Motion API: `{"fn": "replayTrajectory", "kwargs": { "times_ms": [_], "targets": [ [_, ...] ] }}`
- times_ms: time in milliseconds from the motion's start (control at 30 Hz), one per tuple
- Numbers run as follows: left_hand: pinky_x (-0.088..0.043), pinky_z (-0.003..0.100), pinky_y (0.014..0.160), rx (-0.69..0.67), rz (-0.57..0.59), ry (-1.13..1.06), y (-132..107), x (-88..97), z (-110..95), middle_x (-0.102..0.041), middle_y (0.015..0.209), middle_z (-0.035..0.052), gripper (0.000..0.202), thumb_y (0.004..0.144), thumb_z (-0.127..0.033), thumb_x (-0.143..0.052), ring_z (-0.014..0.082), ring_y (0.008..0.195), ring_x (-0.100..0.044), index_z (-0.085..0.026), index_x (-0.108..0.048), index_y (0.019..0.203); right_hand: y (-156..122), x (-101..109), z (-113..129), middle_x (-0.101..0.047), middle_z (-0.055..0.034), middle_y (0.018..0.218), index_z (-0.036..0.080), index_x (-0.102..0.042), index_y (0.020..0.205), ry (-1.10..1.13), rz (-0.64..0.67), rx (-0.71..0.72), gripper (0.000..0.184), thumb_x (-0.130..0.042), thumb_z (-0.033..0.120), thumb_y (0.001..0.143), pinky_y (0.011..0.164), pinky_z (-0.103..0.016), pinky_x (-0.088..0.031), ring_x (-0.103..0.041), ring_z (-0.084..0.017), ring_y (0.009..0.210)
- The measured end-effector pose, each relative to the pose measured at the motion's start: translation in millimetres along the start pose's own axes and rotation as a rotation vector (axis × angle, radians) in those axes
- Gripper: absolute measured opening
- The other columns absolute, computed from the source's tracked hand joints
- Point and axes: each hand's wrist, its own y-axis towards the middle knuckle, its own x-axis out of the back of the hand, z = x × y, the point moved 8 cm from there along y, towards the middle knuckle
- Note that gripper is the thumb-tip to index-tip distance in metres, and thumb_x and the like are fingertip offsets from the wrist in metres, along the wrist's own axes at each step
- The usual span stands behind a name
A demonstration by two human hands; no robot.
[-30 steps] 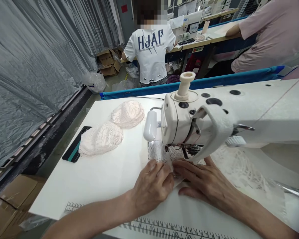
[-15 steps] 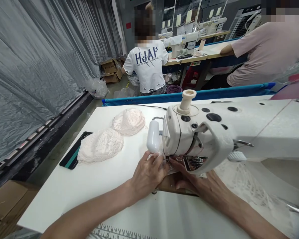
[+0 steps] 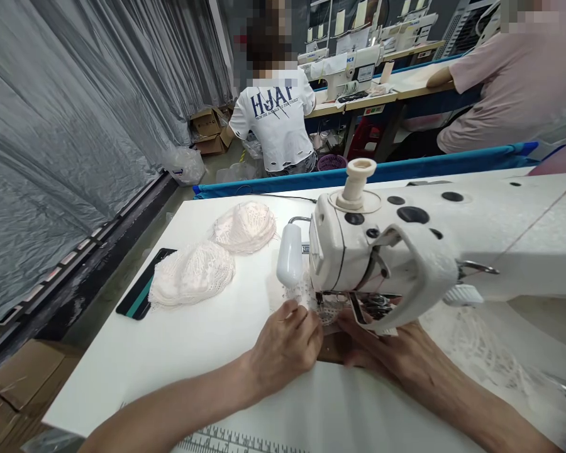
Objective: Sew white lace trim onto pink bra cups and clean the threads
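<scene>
Curtain, grey (image 3: 75, 113), 10 o'clock from the centre of view, hanging in folds. Table, white (image 3: 179, 352), 7 o'clock, with ruler markings (image 3: 236, 441) between 6 and 7. Sewing machine, white (image 3: 382, 251), 3 o'clock, pale knob on top, pink thread across its arm. Person in a pink top (image 3: 514, 100), 2 o'clock, beyond the blue edging (image 3: 391, 163). Person in a white printed shirt (image 3: 273, 123), 12 o'clock, back turned. Loose lace (image 3: 485, 352), pale, 4 o'clock, beside the right wrist.

Left hand (image 3: 285, 336), 6 o'clock: fingers curled, tips on the lace piece; whether they pinch it cannot be told. It lies lower than half a second ago, when it reached almost to the lamp. Right hand (image 3: 391, 346), between 4 and 5: laid forward, fingers partly behind the machine's guard; grip cannot be told.

Lace cups, two: nearer one (image 3: 193, 275), 8 o'clock; farther one (image 3: 245, 228), 9 o'clock; unmoved on the table. Dark slab, teal stripe (image 3: 139, 296), 8 o'clock, partly under the nearer cup. Lace piece (image 3: 328, 316), 5 o'clock, at the machine's foot, more exposed than half a second ago. Lamp, white (image 3: 290, 257), 5 o'clock, close to centre. Brown patch (image 3: 334, 348), 5 o'clock, between the hands, showing less widely now.
</scene>
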Motion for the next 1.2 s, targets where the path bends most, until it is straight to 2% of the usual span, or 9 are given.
{"fn": "replayTrajectory", "kwargs": {
  "times_ms": [100,333,467,633,800,867,933,1033,1200],
  "targets": [
    [-0.042,0.031,0.070,0.019,0.004,0.015,0.1,-0.4,0.5,-0.056,0.072,0.0024,0.017,0.081,0.001,-0.048,0.0130,0.067,-0.051,-0.011,-0.059,0.078,4.0,4.4,3.9,-0.070,-0.0133,0.091,0.013,-0.059,0.110,-0.003,-0.007,0.019,0.029,-0.037,0.028,0.098,0.076,-0.045,-0.039,-0.062,-0.026,0.077],
    [-0.044,0.032,0.073,0.013,-0.048,-0.010,0.5,2.5,-3.6,-0.058,0.071,0.0046,0.017,0.080,0.003,-0.049,0.0153,0.072,-0.054,-0.010,-0.060,0.074,9.2,13.8,9.9,-0.071,-0.0114,0.086,0.010,-0.058,0.109,0.038,-0.021,0.055,0.033,-0.036,0.033,0.099,0.077,-0.043,-0.038,-0.062,-0.022,0.072],
    [-0.045,0.032,0.074,0.024,-0.083,-0.005,-0.3,4.1,-4.8,-0.061,0.078,0.0061,0.015,0.081,0.001,-0.050,0.0160,0.076,-0.056,-0.009,-0.062,0.080,7.1,18.8,2.4,-0.069,-0.0060,0.077,0.017,-0.063,0.097,0.090,-0.055,-0.021,0.027,-0.039,0.030,0.098,0.074,-0.040,-0.037,-0.061,-0.021,0.072],
    [-0.046,0.032,0.074,0.040,-0.082,-0.014,-0.1,3.8,-2.9,-0.060,0.076,0.0045,0.015,0.080,0.001,-0.052,0.0154,0.076,-0.056,-0.010,-0.062,0.082,4.4,13.8,-4.1,-0.066,-0.0064,0.074,0.018,-0.064,0.084,0.096,-0.020,-0.067,0.034,-0.036,0.031,0.099,0.075,-0.040,-0.037,-0.058,-0.021,0.075],
    [-0.044,0.031,0.071,0.037,-0.087,0.011,0.2,5.4,-3.8,-0.061,0.075,0.0052,0.014,0.079,0.002,-0.053,0.0153,0.075,-0.056,-0.009,-0.062,0.080,6.3,17.4,-5.9,-0.060,-0.0040,0.062,0.018,-0.058,0.060,0.036,-0.025,-0.061,0.039,-0.043,0.025,0.096,0.075,-0.042,-0.036,-0.056,-0.019,0.063],
    [-0.044,0.032,0.071,0.033,-0.087,0.009,-0.7,4.9,-4.7,-0.061,0.075,0.0057,0.014,0.079,0.003,-0.053,0.0158,0.075,-0.056,-0.008,-0.062,0.081,7.7,17.7,-2.9,-0.064,-0.0061,0.067,0.018,-0.061,0.066,0.021,-0.022,-0.059,0.034,-0.045,0.024,0.095,0.076,-0.043,-0.036,-0.058,-0.021,0.066],
    [-0.044,0.032,0.072,0.033,-0.078,-0.013,-2.3,3.4,-5.0,-0.062,0.076,0.0064,0.014,0.079,0.002,-0.053,0.0164,0.076,-0.056,-0.008,-0.062,0.081,8.9,15.3,4.6,-0.068,-0.0086,0.075,0.015,-0.066,0.086,0.010,-0.011,-0.031,0.028,-0.042,0.026,0.097,0.079,-0.045,-0.037,-0.061,-0.024,0.072],
    [-0.045,0.033,0.073,0.036,-0.057,-0.030,-4.3,0.9,-4.4,-0.062,0.079,0.0073,0.014,0.081,0.001,-0.051,0.0168,0.078,-0.057,-0.008,-0.062,0.082,9.2,9.9,17.3,-0.071,-0.0107,0.083,0.010,-0.060,0.109,0.010,0.007,0.032,0.036,-0.034,0.033,0.099,0.084,-0.044,-0.036,-0.064,-0.023,0.076],
    [-0.046,0.033,0.073,0.035,-0.030,-0.020,-4.3,0.3,-3.5,-0.064,0.083,0.0082,0.015,0.082,0.000,-0.050,0.0173,0.080,-0.057,-0.008,-0.063,0.084,7.6,4.8,18.8,-0.071,-0.0128,0.094,0.011,-0.061,0.106,0.000,0.036,0.029,0.039,-0.030,0.034,0.100,0.085,-0.043,-0.039,-0.065,-0.021,0.073]
  ]
}}
